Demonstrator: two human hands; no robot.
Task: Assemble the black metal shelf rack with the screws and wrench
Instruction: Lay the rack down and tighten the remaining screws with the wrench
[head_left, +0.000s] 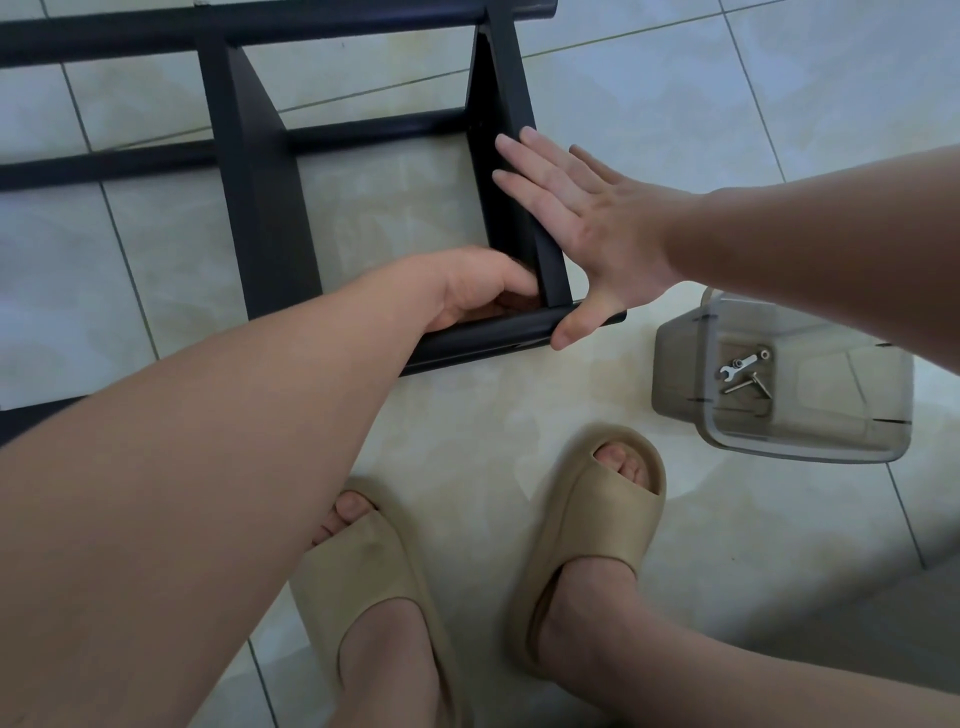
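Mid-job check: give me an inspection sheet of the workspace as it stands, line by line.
Surface: pale tiled floor, grout lines visible.
Job's things: black rack frame lying on the floor; wrench and screws inside a clear plastic tub to the right, apart from the frame.
Clutter: nothing seen.
Hands: left hand curled on the frame's near corner joint; right hand flat, fingers straight against the side bar, thumb on the near tube.
Cables: nothing seen.
Surroundings: the person's feet in tan slippers near the frame; only tiles beyond.
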